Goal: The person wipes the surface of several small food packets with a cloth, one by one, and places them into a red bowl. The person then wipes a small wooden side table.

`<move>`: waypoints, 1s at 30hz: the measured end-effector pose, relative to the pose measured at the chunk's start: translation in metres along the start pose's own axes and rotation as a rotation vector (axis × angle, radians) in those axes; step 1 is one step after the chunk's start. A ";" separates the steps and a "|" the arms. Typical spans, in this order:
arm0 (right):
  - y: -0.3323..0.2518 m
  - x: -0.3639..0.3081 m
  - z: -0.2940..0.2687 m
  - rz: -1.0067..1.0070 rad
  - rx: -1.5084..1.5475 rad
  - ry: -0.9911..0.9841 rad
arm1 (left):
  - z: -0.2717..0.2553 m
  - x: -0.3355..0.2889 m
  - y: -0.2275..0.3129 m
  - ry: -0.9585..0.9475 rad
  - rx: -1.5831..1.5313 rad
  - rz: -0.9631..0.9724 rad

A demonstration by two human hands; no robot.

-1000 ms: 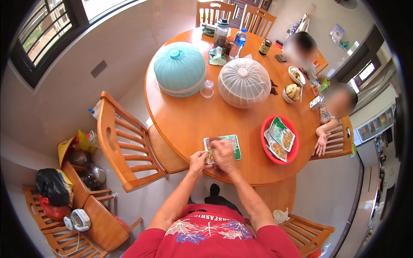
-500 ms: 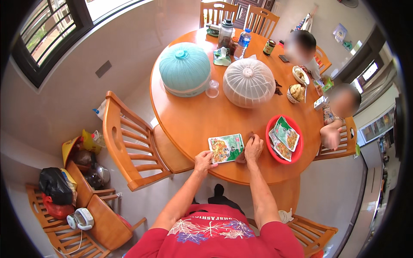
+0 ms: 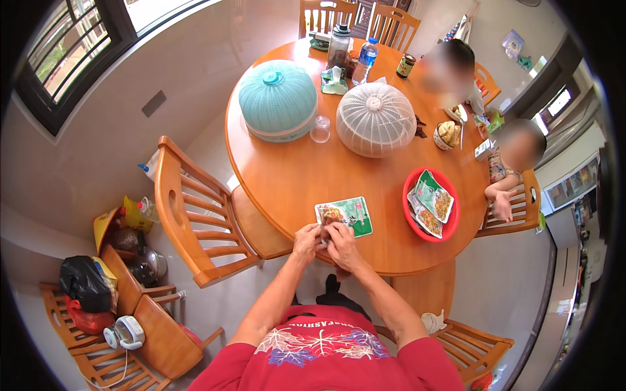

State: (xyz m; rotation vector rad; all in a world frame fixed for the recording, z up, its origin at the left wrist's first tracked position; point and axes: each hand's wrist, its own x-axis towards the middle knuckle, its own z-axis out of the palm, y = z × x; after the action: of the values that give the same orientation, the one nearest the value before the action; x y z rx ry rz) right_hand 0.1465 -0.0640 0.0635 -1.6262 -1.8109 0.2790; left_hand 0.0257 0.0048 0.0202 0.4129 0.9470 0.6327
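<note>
My left hand (image 3: 305, 244) and my right hand (image 3: 343, 247) meet at the near edge of the round table. Both are closed on a limp brown cloth (image 3: 328, 223) bunched between the fingers. Just beyond them, a green and white food packet (image 3: 358, 219) with a picture of food lies flat on the wood, its near left part covered by the hands and cloth. To the right, a red plastic basin (image 3: 441, 237) holds several similar packets (image 3: 435, 201).
On the wooden table (image 3: 274, 176) stand a blue mesh food cover (image 3: 277, 101), a white one (image 3: 375, 124), a clear cup (image 3: 320, 130), a water bottle (image 3: 367, 62) and a bowl of food (image 3: 447, 135). Two people sit at the right. A chair (image 3: 195, 215) stands left.
My right hand has moved left with the brown cloth to meet my left hand. My left hand has let go of the packet's edge and taken hold of the cloth.
</note>
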 end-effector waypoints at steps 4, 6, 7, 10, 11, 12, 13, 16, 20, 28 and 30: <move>0.013 -0.041 -0.035 -0.055 0.063 -0.144 | 0.004 -0.001 0.002 0.005 0.005 0.017; 0.021 -0.046 -0.051 0.088 0.196 -0.218 | 0.005 -0.002 0.005 0.005 -0.005 0.017; 0.020 -0.041 -0.061 0.255 0.349 -0.245 | 0.006 -0.003 0.009 0.024 -0.032 -0.002; 0.009 -0.009 -0.084 0.626 0.704 -0.122 | 0.010 -0.008 0.013 0.056 0.084 -0.019; 0.023 0.002 -0.072 0.481 0.498 0.024 | 0.008 -0.005 0.011 0.060 0.120 -0.003; 0.040 0.010 -0.061 0.340 0.286 0.180 | 0.010 -0.004 0.009 0.055 0.107 -0.001; 0.048 0.019 -0.057 0.192 -0.058 0.226 | 0.011 -0.003 0.007 0.055 0.089 0.000; 0.045 0.016 -0.022 0.221 -0.196 0.198 | 0.012 -0.003 0.002 0.068 0.035 0.020; 0.008 -0.015 -0.025 0.119 -0.140 -0.097 | 0.003 0.001 0.000 0.085 0.036 0.023; 0.012 0.060 -0.024 0.153 0.227 0.071 | 0.008 -0.002 0.005 0.063 0.030 -0.009; 0.031 0.076 -0.004 0.036 0.029 0.025 | 0.014 -0.006 0.015 0.051 -0.066 -0.133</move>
State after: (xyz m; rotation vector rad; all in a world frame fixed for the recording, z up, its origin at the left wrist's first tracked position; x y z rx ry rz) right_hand 0.1743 0.0123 0.0747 -1.6363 -1.7525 0.2991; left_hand 0.0305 0.0113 0.0401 0.2733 0.9909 0.5540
